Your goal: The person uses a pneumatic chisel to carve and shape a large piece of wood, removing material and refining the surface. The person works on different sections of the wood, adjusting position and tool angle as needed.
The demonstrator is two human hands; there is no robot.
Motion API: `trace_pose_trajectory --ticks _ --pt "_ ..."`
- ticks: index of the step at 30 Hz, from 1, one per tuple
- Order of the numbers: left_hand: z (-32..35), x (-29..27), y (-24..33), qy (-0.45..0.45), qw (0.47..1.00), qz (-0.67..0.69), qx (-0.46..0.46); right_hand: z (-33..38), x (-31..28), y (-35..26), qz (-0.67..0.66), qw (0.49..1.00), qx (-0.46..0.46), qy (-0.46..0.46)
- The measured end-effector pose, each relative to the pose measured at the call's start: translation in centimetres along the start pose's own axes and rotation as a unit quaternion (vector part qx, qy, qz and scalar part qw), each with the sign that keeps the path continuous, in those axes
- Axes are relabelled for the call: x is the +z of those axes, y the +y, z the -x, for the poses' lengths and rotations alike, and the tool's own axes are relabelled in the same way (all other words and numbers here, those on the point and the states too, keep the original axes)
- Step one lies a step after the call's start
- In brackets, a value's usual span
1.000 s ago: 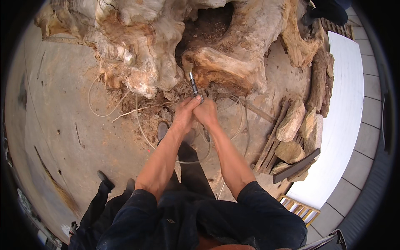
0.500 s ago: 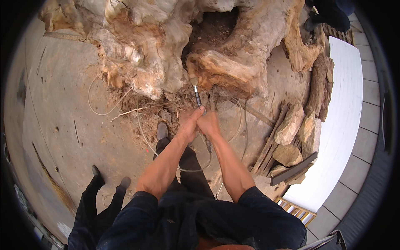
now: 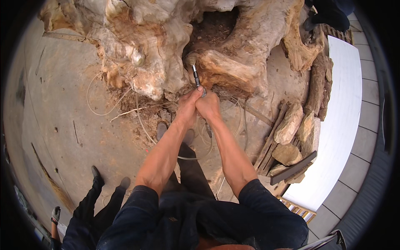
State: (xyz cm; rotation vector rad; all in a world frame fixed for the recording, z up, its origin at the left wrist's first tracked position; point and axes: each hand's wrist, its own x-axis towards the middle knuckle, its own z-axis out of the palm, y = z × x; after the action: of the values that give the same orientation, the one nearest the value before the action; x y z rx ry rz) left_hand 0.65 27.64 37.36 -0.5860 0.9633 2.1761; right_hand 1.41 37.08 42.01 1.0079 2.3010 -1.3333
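Both my left hand (image 3: 188, 107) and my right hand (image 3: 208, 106) are wrapped round a slim air grinder (image 3: 196, 76) with a dark and silver shaft. Its round, brush-like tan head (image 3: 191, 61) lies at the inner edge of a hollow in a large pale tree root (image 3: 154, 46), by the thick brown lobe on the right. Whether the head touches the wood I cannot tell. A thin clear hose (image 3: 196, 158) loops below my hands from the tool's rear fitting (image 3: 209, 130). My fingers hide most of the tool's body.
Loose soil (image 3: 156, 114) lies under the root. To the right are stones (image 3: 287, 155), wood pieces (image 3: 320, 85), a dark bar (image 3: 293, 168) and a long white sheet (image 3: 337, 121). Another person's legs (image 3: 89, 204) and gloved hand (image 3: 56, 214) show at lower left; another person is at top right.
My two hands have moved forward and up with the grinder, bringing its head further into the hollow's edge. The other person's gloved hand has come into view at lower left.
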Motion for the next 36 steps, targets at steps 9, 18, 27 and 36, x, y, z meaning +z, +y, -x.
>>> trace_pose_trajectory --ticks 9,18,27,36 --pt "1.6 0.0 -1.5 -0.019 0.999 -0.027 0.001 0.7 0.7 3.9 -0.038 0.999 -0.011 0.035" --pt "3.6 0.1 -3.5 -0.019 0.997 -0.066 -0.029 3.1 -0.4 5.4 -0.050 0.998 0.033 0.022" --pt "1.3 1.8 -0.3 -0.022 0.998 -0.042 0.040 0.9 -1.3 0.6 -0.026 0.997 -0.060 0.042" --pt "3.3 2.8 -3.8 -0.035 0.997 -0.066 0.012 3.5 -3.0 3.4 -0.084 0.995 -0.007 0.051"
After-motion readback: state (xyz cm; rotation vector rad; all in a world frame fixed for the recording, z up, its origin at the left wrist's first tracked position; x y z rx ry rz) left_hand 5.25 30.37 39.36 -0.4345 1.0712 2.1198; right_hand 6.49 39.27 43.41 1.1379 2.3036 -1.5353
